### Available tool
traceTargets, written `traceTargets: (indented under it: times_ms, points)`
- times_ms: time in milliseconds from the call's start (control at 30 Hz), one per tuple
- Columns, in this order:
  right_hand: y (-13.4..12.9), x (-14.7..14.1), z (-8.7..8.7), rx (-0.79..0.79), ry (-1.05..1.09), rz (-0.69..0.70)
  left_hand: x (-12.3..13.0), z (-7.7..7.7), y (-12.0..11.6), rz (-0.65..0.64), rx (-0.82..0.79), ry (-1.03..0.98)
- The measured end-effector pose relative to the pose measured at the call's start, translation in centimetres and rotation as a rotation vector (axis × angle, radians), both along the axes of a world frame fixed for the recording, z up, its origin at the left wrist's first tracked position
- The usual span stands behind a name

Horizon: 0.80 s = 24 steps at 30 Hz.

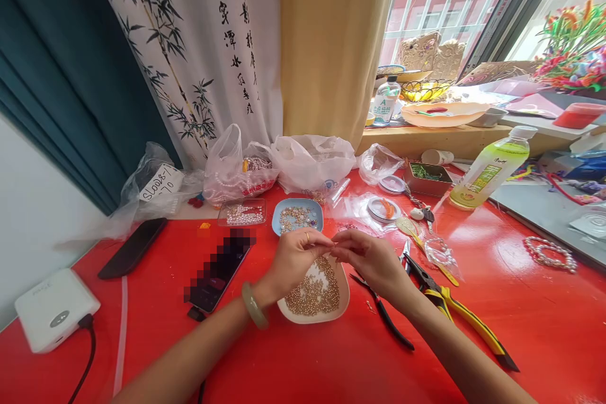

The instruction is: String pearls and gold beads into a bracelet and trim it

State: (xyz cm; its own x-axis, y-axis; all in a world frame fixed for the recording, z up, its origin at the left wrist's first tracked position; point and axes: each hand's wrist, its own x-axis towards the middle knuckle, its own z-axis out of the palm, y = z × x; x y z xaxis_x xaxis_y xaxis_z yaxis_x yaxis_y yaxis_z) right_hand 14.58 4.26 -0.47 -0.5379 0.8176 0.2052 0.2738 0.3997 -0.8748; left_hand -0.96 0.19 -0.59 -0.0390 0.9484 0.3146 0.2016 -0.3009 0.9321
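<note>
My left hand [297, 255], with a ring and a jade-coloured bangle [254, 307] on the wrist, is pinched closed above a white dish [344, 303] of small gold beads [312, 295]. Fingertip to fingertip with it, my right hand [367, 255] is pinched closed too. Whatever lies between the fingertips is too small to make out. Just beyond the hands stands a blue dish [279, 205] with mixed gold beads. Black-handled pliers [386, 319] lie below my right hand, and yellow-and-black pliers [466, 322] lie partly behind the right forearm.
A phone [220, 271] and a dark case [132, 249] lie left, near a white box [57, 310] with a cable. Plastic bags [315, 161] line the back, beside a clear tray [242, 212] of pearls. A drink bottle [490, 167] and pearl bracelet [549, 254] are at right.
</note>
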Motion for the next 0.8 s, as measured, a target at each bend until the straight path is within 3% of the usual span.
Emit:
traceTargets:
  times_ms: [167,433,533,700,800]
  points:
    - [0.4,0.0,-0.3,-0.139,0.093,0.045,0.0,-0.2,0.1,0.0,-0.148,-0.064]
    - [-0.1,-0.1,0.1,0.111,-0.065,-0.02,-0.3,-0.6,0.4,-0.038,-0.222,-0.079]
    - [0.0,-0.2,-0.2,0.133,-0.104,-0.04,-0.3,-0.6,0.4,-0.06,-0.199,-0.055]
    - [0.7,-0.2,-0.9,-0.002,-0.117,-0.024,-0.7,0.2,0.5,0.012,-0.151,-0.124]
    - [1.1,-0.2,-1.2,-0.121,-0.097,0.028,-1.4,2.1,1.1,0.056,-0.099,-0.248]
